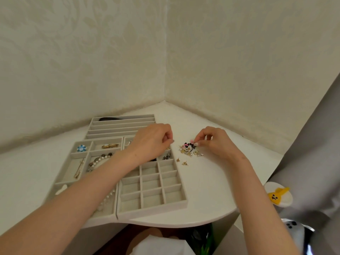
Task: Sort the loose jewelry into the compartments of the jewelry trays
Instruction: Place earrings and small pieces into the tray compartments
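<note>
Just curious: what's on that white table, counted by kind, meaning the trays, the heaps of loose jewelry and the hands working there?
Jewelry trays: 3 (long-slot tray, large-compartment tray, small-grid tray)
Heap of loose jewelry: 1
Hands: 2 (left hand, right hand)
Total: 6

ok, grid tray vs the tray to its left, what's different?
Compartments: the grid tray has many small equal squares; the left tray has a few larger mixed-size ones.
Fill: the grid tray's near rows are empty, with small pieces only in far rows; the left tray holds a blue flower brooch, a gold clip and a pearl necklace.
Shared: same grey lining, side by side on the white table.
</note>
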Demonstrator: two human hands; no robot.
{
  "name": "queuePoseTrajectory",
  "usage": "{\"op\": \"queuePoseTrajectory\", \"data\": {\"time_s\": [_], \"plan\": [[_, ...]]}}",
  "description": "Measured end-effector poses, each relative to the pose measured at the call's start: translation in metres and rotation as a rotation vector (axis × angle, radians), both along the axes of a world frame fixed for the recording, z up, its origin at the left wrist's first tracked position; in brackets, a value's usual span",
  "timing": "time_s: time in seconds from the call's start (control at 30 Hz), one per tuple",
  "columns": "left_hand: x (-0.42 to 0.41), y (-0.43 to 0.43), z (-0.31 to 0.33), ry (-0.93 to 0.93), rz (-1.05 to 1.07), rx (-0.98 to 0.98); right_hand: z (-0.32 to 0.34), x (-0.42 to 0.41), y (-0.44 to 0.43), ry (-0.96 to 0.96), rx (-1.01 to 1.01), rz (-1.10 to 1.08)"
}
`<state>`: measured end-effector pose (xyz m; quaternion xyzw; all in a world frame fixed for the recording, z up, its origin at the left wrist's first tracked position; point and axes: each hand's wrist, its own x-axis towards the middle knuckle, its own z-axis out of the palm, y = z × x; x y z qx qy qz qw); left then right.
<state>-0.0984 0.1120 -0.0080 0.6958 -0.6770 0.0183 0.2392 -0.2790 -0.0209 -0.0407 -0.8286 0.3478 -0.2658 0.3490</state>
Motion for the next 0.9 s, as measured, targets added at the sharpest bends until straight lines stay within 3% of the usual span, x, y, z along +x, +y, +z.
{"op": "queuePoseTrajectory", "data": {"time_s": [0.17, 0.3, 0.4, 0.5, 0.6, 0.67, 0.9], "plan": [[-0.020, -0.015, -0.004, 0.149, -0.033, -0.004, 0.010, 0.008, 0.013, -0.334, 0.091, 0.055], [-0.027, -0.021, -0.005, 0.393, -0.001, 0.021, 0.009, 0.014, 0.018, -0.348, 0.139, 0.134], [-0.024, -0.023, -0.007, 0.414, 0.047, 0.003, 0.009, 0.015, 0.020, -0.369, 0.191, 0.185], [-0.016, -0.018, -0.005, 0.374, 0.073, 0.032, 0.003, 0.016, 0.012, -0.290, 0.075, 0.070], [-0.001, -0.009, 0.001, 0.356, 0.087, 0.030, -0.011, 0.018, -0.001, 0.031, -0.159, -0.135], [0.008, -0.002, 0.004, 0.342, 0.089, 0.035, -0.015, 0.020, -0.003, 0.146, -0.185, -0.175], [0.034, 0.024, 0.009, 0.313, 0.079, 0.150, -0.013, 0.024, -0.001, 0.161, -0.191, -0.173]]}}
